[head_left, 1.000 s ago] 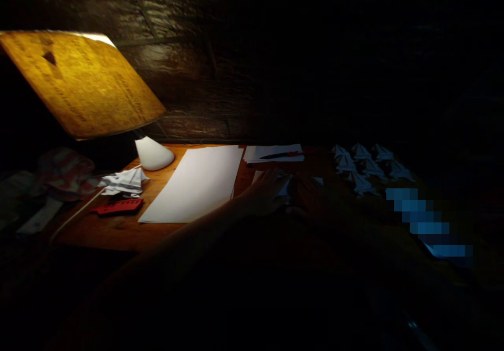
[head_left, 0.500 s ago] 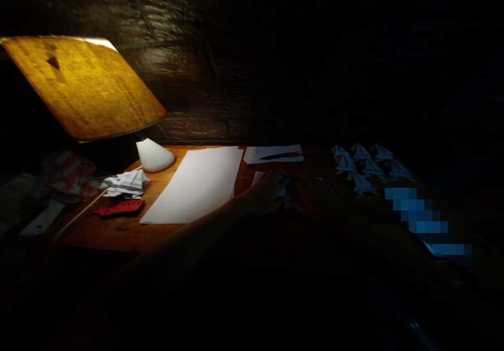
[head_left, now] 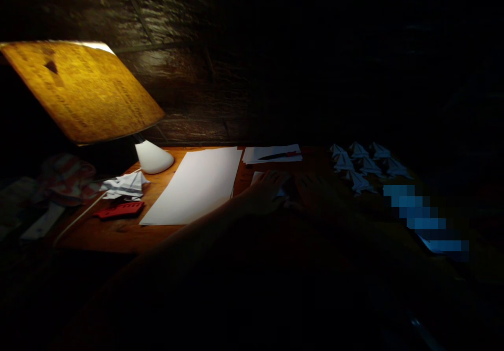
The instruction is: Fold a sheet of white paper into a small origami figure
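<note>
My left hand [head_left: 264, 192] lies on a small piece of white paper [head_left: 258, 177] at the middle of the wooden desk [head_left: 118, 233], fingers stretched flat on it. Only the paper's corners show around the fingers. My right hand [head_left: 311, 189] rests just to the right of it, on the same paper, in deep shadow; its fingers cannot be made out. A large white sheet [head_left: 197, 185] lies just left of my left hand.
A lit lamp with a yellow shade [head_left: 82, 91] and white base [head_left: 153, 158] stands at the left. Beside it lie folded paper [head_left: 125, 184] and a red flat object [head_left: 118, 210]. A knife [head_left: 279, 155] rests on a paper stack [head_left: 271, 152]. Several folded paper figures [head_left: 364, 165] sit at the right.
My left hand has flattened down onto the small paper, covering the raised fold seen a second ago. The view has shifted slightly; nothing else moved.
</note>
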